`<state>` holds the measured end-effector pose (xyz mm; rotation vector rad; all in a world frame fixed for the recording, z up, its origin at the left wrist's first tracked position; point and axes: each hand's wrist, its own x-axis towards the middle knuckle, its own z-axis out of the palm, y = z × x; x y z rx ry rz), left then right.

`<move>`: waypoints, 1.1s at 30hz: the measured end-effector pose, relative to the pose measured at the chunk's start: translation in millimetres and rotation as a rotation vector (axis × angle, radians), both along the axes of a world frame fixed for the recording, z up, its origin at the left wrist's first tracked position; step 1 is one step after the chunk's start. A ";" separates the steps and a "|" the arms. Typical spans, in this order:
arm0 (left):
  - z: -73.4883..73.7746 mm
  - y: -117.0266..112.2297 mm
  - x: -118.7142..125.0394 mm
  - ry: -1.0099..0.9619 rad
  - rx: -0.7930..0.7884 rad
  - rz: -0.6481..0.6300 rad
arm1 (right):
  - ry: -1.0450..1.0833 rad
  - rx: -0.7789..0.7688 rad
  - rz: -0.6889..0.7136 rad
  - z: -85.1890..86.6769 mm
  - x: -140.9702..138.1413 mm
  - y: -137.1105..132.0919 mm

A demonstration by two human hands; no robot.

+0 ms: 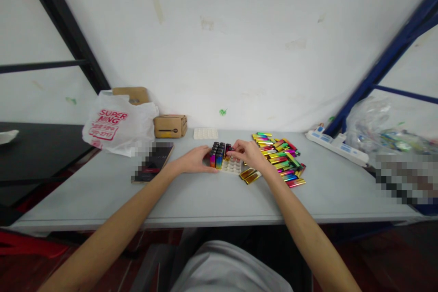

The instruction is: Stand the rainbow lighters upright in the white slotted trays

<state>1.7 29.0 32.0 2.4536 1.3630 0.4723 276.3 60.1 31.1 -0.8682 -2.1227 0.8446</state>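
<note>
A white tray [232,165] with round holes lies on the grey table [205,196]. Several rainbow-coloured lighters [218,153] stand upright in its left part. My left hand [195,159] rests against the tray's left side, fingers curled on the standing lighters. My right hand [248,153] pinches a dark-topped lighter [229,148] over the tray. A heap of loose rainbow lighters [278,157] lies to the right of my right hand, and two gold ones [249,175] lie by my wrist.
A second empty white tray [205,133] lies near the wall. A small cardboard box [170,126], a white plastic bag [116,127] and a dark flat box [153,162] sit at left. A white power strip [337,147] and a clear bag [383,127] are at right.
</note>
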 end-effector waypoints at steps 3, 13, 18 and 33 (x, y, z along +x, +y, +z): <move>-0.6 0.8 -0.6 -0.009 -0.003 -0.009 | -0.087 0.102 -0.099 -4.1 -4.6 1.2; 1.8 -0.2 1.1 -0.005 -0.018 0.010 | -0.164 0.226 -0.173 9.0 9.5 3.3; 1.8 -0.2 1.3 0.005 -0.012 0.040 | -0.147 0.374 -0.605 11.2 44.1 25.0; 1.7 -0.3 1.1 0.012 -0.008 0.068 | -0.583 0.297 -0.366 -12.2 68.7 35.4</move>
